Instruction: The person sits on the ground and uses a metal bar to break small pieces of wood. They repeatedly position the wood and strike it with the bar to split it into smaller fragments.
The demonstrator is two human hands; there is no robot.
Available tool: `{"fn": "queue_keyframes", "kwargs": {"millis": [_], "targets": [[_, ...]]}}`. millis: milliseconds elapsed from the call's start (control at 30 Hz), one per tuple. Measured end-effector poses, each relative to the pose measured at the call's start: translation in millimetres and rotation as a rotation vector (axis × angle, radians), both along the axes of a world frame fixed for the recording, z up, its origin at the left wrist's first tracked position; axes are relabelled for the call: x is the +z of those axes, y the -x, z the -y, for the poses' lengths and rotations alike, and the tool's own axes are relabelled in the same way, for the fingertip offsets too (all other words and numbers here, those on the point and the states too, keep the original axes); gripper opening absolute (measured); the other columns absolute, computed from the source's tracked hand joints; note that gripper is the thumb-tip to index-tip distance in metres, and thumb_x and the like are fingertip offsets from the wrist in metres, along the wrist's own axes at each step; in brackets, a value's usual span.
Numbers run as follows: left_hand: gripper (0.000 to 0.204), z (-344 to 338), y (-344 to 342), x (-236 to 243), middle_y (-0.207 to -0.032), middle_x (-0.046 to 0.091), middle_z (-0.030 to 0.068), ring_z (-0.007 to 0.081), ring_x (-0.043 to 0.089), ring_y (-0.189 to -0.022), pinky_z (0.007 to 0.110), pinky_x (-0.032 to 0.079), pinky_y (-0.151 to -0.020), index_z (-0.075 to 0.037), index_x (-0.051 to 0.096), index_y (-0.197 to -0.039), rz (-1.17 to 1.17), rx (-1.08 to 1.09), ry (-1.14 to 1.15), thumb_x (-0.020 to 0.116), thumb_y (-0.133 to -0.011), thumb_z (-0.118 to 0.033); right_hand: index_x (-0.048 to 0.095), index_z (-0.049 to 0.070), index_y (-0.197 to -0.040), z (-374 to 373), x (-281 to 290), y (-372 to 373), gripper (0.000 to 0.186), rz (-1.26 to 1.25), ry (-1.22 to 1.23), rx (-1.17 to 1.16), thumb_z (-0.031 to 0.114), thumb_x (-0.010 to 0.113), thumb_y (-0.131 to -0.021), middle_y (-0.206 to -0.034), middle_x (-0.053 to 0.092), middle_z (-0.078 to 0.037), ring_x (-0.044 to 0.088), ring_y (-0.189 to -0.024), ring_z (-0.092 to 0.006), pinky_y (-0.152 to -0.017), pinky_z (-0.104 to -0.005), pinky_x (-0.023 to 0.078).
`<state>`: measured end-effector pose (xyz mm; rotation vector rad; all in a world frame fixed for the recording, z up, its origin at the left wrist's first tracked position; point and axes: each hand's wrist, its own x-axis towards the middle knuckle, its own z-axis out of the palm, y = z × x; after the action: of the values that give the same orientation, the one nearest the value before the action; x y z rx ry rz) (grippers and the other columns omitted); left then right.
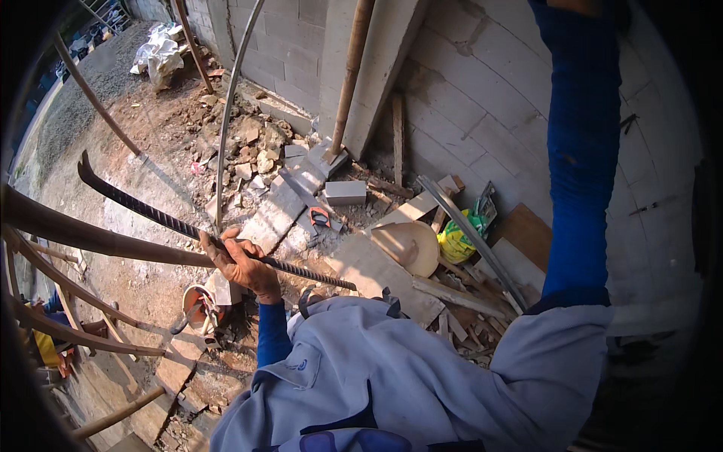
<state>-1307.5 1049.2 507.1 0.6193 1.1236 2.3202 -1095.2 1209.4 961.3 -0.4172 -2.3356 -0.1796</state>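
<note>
My left hand (242, 264) is closed around a long ribbed steel bar (151, 212). The bar runs from a curved, forked tip at the upper left down to its end near my chest. It crosses over a thick bamboo pole (90, 237) just left of my hand. My right arm, in a blue sleeve (580, 151), reaches straight up along the block wall. Its hand is cut off by the top edge of the picture. I wear a light grey jacket (407, 377) and look down from a height onto the ground.
Bamboo scaffold poles (75, 331) cross at the left. Below lie rubble (252, 147), planks (376, 271), a white block (344, 192), a conical hat (413, 245), a yellow-green bag (456, 242) and a bucket with tools (199, 307). A grey block wall (467, 98) stands at the right.
</note>
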Motion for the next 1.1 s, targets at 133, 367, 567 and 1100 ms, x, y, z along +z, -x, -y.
{"fn": "queue_keyframes", "kwargs": {"millis": [133, 367, 567, 1100], "targets": [[0.06, 17.2, -33.7, -4.7, -0.102, 0.062, 0.0075, 0.006, 0.048, -0.061, 0.023, 0.042, -0.047, -0.012, 0.024, -0.166, -0.106, 0.006, 0.111, 0.049, -0.112, -0.011, 0.07, -0.001, -0.131, 26.9, -329.1, -58.7, 0.07, 0.16, 0.854, -0.139, 0.055, 0.081, -0.089, -0.125, 0.073, -0.023, 0.073, -0.112, -0.036, -0.094, -0.0435, 0.058], [0.066, 23.9, -223.7, -34.0, -0.1, 0.061, 0.0047, 0.0083, 0.053, -0.066, 0.027, 0.048, -0.054, -0.019, 0.019, -0.169, 0.012, -0.479, 0.293, 0.053, -0.112, -0.022, 0.062, -0.004, -0.13, 232.6, -523.1, -155.4, 0.071, -0.184, 1.409, -0.332, 0.049, 0.082, -0.086, -0.108, 0.073, -0.028, 0.072, -0.103, -0.0431, -0.089, -0.0489, 0.056], [0.07, 64.5, -329.0, -103.7, -0.108, 0.061, 0.0096, 0.0125, 0.066, -0.076, 0.035, 0.064, -0.072, -0.022, 0.014, -0.169, -0.119, -0.947, 0.478, 0.054, -0.112, -0.027, 0.066, -0.003, -0.113, 317.5, -584.9, -255.3, 0.045, -0.427, 1.468, -0.594, 0.04, 0.069, -0.1, -0.086, 0.071, -0.029, 0.071, -0.082, -0.047, -0.07, -0.0516, 0.055], [0.044, 30.3, -310.2, -236.9, -0.111, 0.074, 0.0092, 0.0175, 0.072, -0.095, 0.031, 0.057, -0.08, 0.0, 0.063, -0.137, -0.866, -1.654, 0.979, 0.066, -0.102, -0.027, 0.065, -0.005, -0.101, 598.1, -734.0, -347.2, 0.047, -0.452, 1.945, -1.51, 0.042, 0.065, -0.1, -0.083, 0.07, -0.026, 0.071, -0.082, -0.0452, -0.077, -0.0557, 0.055]]}}
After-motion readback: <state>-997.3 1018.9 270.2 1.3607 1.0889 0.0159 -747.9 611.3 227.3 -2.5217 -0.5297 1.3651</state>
